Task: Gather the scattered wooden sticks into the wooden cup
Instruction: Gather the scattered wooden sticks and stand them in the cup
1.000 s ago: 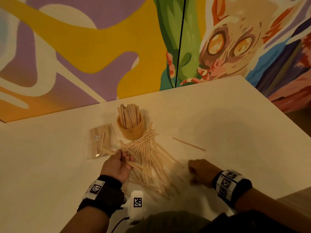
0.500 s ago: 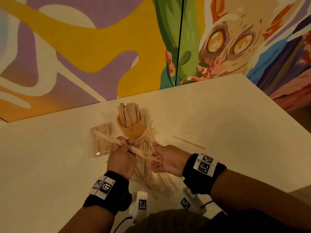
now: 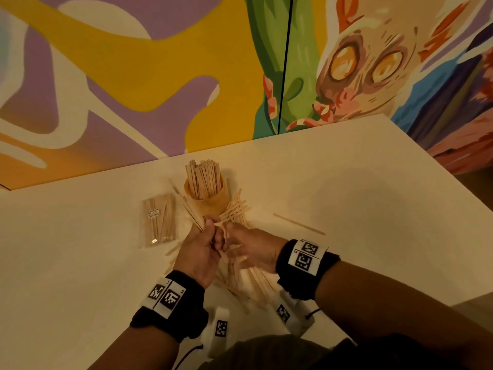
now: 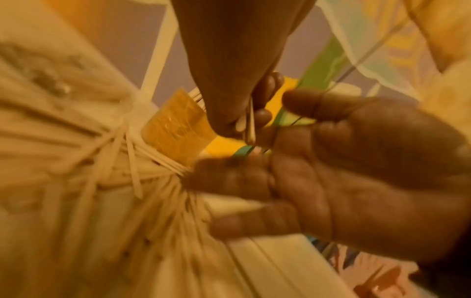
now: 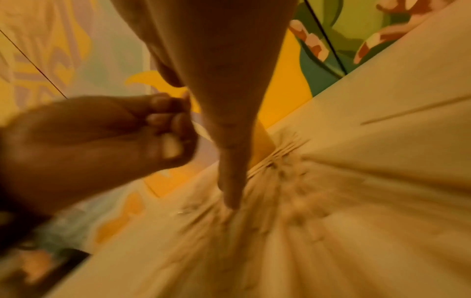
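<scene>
Nearest us, loose wooden sticks [image 3: 248, 276] lie heaped on the tabletop [image 3: 373, 209] under our wrists. Our left hand [image 3: 198, 252] pinches a few sticks; whether our right hand [image 3: 253, 249] grips any, we cannot tell. Just beyond stands the wooden cup [image 3: 206, 200], nearly full. We judge a careless insertion could tip it or spill sticks.

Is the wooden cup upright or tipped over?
Upright. The wooden cup stands on the table with its mouth facing up, and sticks stand in it.

A white table [image 3: 373, 209] stands against a colourful painted mural wall [image 3: 133, 76].
</scene>
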### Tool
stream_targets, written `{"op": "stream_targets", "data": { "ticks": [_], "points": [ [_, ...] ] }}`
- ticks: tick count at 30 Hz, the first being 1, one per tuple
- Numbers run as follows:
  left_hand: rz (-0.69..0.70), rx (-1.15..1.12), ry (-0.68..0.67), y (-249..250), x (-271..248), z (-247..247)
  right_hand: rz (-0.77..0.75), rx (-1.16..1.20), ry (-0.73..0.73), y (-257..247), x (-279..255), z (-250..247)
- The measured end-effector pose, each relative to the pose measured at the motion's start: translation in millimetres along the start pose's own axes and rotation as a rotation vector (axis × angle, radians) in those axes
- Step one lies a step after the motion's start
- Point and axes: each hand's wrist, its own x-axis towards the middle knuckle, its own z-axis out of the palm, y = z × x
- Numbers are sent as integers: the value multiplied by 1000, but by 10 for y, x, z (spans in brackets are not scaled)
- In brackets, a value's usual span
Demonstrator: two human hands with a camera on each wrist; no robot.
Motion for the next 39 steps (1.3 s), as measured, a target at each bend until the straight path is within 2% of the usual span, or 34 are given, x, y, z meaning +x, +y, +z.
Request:
{"op": "stream_targets", "data": {
  "ticks": [2, 4, 6, 7, 10, 13, 16, 21, 29, 35, 39],
  "points": [
    [-18, 106, 40, 17, 12, -94, 19, -565, 281, 78, 85, -329],
    [-66, 180, 81, 33, 3, -201, 135, -951, 562, 182, 137, -720],
    [-111, 210, 106, 31, -12, -319, 300, -1073, 739, 283, 126, -1026],
    [-128, 224, 113, 29, -19, -369, 351, -1067, 770, 315, 115, -1118],
    [-150, 285, 114, -17, -36, -483, 319, -1089, 712, 328, 145, -1143],
    [-192, 278, 125, -81, -37, -547, 235, -1120, 594, 302, 218, -864],
    [-226, 264, 121, -105, -18, -586, 213, -1155, 518, 348, 289, -572],
    [-239, 316, 135, -142, 9, -610, 198, -1094, 538, 362, 345, -478],
    [-250, 324, 139, -178, -13, -589, 293, -1029, 495, 230, 357, -532],
    [-249, 337, 126, -207, -25, -578, 311, -1035, 509, 225, 403, -480],
    [-250, 334, 124, -212, -29, -550, 325, -1054, 463, 204, 389, -493]
  ]
}}
